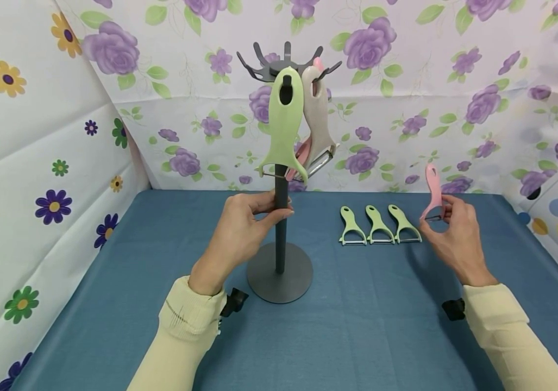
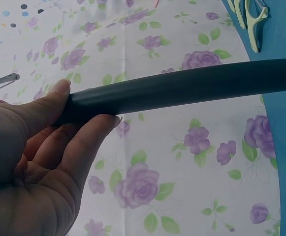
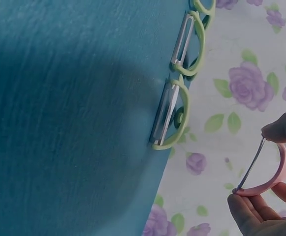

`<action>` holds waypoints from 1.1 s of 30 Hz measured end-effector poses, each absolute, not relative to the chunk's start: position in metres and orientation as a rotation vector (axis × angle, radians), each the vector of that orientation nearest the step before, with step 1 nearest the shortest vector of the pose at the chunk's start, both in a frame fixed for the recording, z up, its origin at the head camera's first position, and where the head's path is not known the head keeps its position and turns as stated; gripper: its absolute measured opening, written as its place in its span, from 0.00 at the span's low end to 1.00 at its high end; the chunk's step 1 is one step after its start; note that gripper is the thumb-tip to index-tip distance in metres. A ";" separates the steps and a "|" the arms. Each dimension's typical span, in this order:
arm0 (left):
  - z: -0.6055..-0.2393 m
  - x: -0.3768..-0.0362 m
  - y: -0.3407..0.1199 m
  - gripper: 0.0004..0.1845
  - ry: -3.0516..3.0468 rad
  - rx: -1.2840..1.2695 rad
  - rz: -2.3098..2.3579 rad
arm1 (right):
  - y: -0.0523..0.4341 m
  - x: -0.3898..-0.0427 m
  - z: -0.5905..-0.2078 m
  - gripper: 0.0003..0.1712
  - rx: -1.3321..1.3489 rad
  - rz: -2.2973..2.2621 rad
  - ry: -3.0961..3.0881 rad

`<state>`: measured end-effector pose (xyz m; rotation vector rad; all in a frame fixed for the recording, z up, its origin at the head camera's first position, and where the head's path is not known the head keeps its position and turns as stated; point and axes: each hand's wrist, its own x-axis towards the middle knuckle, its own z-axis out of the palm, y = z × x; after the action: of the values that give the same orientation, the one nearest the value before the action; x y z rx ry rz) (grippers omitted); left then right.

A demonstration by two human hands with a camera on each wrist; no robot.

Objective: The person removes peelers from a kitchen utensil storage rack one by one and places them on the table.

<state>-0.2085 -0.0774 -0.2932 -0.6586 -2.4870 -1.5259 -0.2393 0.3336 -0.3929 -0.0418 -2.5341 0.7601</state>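
Pink plastic peeler (image 1: 432, 191) with a metal blade sits upright in the right hand (image 1: 455, 239), pinched at its blade end between thumb and fingertips (image 3: 246, 209), lifted above the blue cloth-covered table (image 1: 357, 326) to the right of the stand. Nearer the middle, the left hand (image 1: 239, 233) curls its fingers around the dark grey pole of the metal hook stand (image 1: 280, 228), steadying it on its round base. Just beyond the right hand, three pale green peelers (image 1: 378, 225) lie side by side on the cloth. Higher up, a large green peeler (image 1: 284, 125) and a beige peeler (image 1: 319, 119) hang from the stand's hooks. Hanging the pink one cleanly would call for keeping the pole firm and lining its handle hole up with a free hook.
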 end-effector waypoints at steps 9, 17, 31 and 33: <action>-0.293 -0.208 -0.077 0.13 -2.490 -0.647 -1.535 | 0.338 -0.241 -0.397 0.39 -0.063 0.760 -2.566; -0.294 -0.210 -0.077 0.13 -2.491 -0.637 -1.540 | 0.343 -0.242 -0.400 0.39 -0.077 0.742 -2.590; -0.294 -0.209 -0.077 0.13 -2.514 -0.618 -1.537 | 0.347 -0.249 -0.406 0.39 -0.162 0.731 -2.653; -0.294 -0.209 -0.077 0.13 -2.513 -0.620 -1.536 | 0.348 -0.249 -0.407 0.39 -0.168 0.730 -2.662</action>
<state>-0.2093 -0.0772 -0.2942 -0.6201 -2.5131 -1.5364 -0.2492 0.3483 -0.4067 -0.1677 -2.6620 0.7302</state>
